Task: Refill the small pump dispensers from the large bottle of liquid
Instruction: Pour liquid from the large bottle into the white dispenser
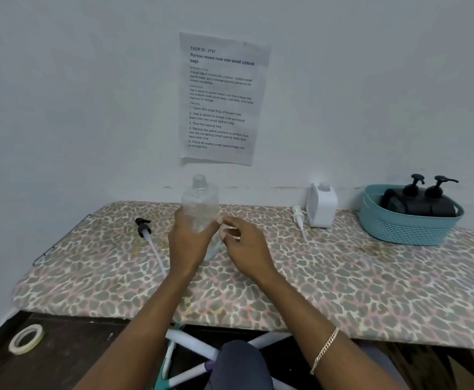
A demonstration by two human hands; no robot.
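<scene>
Head cam was looking down at a leopard-print board, and I'll place everything off the clear bottle in the middle. Way off to the lower left of the bottle, down on the dark floor, sat a roll of tape. Closer in, just left of the bottle, a black pump head lay flat on the board with its long pale tube trailing toward the camera. The left hand was wrapped around the bottle's left side, fingers curled round the body. The bottle stood upright with no cap, threaded neck bare, though I couldn't tell if its base was actually resting on the board. Straight above the bottle a printed sheet was stuck to the wall. Just right of the bottle was the right hand, fingers loosely curled and holding nothing I could see, fingertips right by the bottle's side, whether touching it or not I couldn't say, and a chain bracelet on that wrist. Further right of the bottle a white pump lay on the board, beside a white jug against the wall. Farthest right of the bottle was a teal basket with two black pump dispensers inside.
</scene>
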